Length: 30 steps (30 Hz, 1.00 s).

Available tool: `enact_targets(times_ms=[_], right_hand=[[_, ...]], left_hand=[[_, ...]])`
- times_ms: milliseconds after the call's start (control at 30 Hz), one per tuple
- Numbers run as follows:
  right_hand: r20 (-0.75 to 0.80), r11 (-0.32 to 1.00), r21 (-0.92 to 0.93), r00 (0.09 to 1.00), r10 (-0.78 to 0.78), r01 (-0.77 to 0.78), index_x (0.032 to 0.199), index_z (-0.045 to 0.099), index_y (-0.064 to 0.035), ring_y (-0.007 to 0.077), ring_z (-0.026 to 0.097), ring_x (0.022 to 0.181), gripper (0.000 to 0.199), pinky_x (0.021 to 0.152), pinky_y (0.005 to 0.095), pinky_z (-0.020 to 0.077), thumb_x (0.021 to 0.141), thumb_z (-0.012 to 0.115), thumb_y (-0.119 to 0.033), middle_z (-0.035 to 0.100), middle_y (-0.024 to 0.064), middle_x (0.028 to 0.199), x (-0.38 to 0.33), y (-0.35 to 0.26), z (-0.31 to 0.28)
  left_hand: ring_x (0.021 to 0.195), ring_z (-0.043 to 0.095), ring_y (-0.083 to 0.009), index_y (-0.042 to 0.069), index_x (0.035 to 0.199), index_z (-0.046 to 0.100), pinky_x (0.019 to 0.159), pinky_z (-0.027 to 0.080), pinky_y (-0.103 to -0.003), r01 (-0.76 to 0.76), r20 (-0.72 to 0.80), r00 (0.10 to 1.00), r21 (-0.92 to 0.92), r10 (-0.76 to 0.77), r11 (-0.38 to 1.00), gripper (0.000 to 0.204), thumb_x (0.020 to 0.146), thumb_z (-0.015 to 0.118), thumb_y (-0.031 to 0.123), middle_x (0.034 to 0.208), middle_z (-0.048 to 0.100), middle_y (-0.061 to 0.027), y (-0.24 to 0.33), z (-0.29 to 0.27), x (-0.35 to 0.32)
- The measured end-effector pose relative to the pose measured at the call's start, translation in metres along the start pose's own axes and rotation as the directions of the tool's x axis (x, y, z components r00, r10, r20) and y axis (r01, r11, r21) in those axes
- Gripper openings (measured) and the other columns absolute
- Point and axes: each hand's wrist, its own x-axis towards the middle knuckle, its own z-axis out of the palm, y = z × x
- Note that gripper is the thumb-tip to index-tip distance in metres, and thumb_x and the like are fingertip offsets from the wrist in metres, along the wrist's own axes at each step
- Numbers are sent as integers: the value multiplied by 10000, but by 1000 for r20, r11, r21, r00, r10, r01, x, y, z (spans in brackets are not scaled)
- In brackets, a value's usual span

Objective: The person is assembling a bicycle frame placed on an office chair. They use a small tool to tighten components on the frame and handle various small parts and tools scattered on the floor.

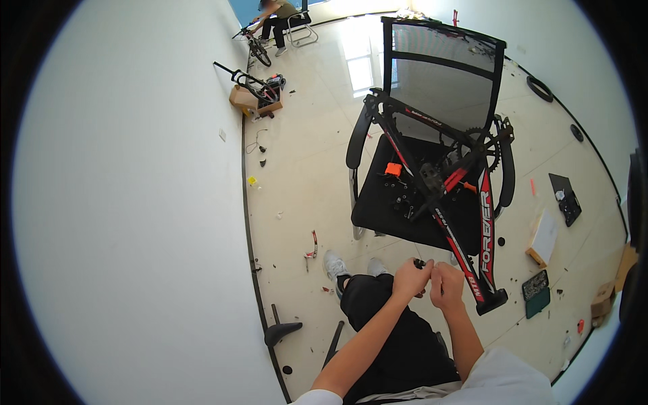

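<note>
Above my lap, my left hand [411, 277] is closed round a small black part [420, 264], too small to name. Right beside it, my right hand [446, 284] is curled closed, its fingertips meeting the left hand's; what it pinches, if anything, is hidden. Just beyond my hands, a black and red bicycle frame [486, 223] lies across a black mesh-backed chair [442, 67], its head tube end sticking out over the front edge near my right hand. A chainring [496, 152] shows on the frame. Small loose parts and an orange item [393, 169] lie on the seat.
A saddle [282, 333] lies by the left wall. An open box with parts [246, 100] stands farther up. On the right floor are a black case [565, 199], a white box [543, 237] and a green tray [537, 304]. A person [277, 17] sits beside a bicycle [258, 52] far off.
</note>
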Motion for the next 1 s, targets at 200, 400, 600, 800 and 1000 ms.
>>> enact_targets(times_ms=[200,400,600,800,1000], right_hand=[[-11,997,29,997,73,-72,691,497,-6,361,522,564,172,513,412,383,846,550,-60,504,159,621,-4,-6,1],[-91,990,110,991,101,-91,819,563,11,339,584,656,128,582,396,434,896,509,-76,589,160,749,12,-19,-11],[56,967,106,972,226,-231,865,560,9,367,595,707,211,647,404,448,944,448,-152,596,186,778,3,-2,-14],[158,874,273,914,373,-403,790,540,31,275,571,611,442,601,350,443,1024,319,-271,569,146,670,-5,21,-9],[418,540,470,715,561,-698,694,549,13,180,614,622,773,622,279,525,993,184,-599,579,86,662,6,47,-25]], left_hand=[[754,661,-395,-7,878,617,696,514,-463,-98,-238,952,356,191,929,540,858,538,527,772,671,-212,-4,5,-1],[765,657,-434,-33,889,625,682,522,-505,-195,-224,924,421,309,886,498,879,540,458,783,666,-248,-2,18,-1],[775,654,-433,-31,849,631,686,521,-495,-159,-262,920,432,293,888,490,873,556,452,783,665,-246,1,23,4],[740,658,-421,-47,808,651,667,526,-481,-151,-164,951,488,260,860,477,869,578,421,757,663,-247,0,21,8],[731,661,-406,-54,813,653,669,526,-475,-193,-189,933,458,307,868,429,858,597,368,754,664,-243,-5,25,1]])
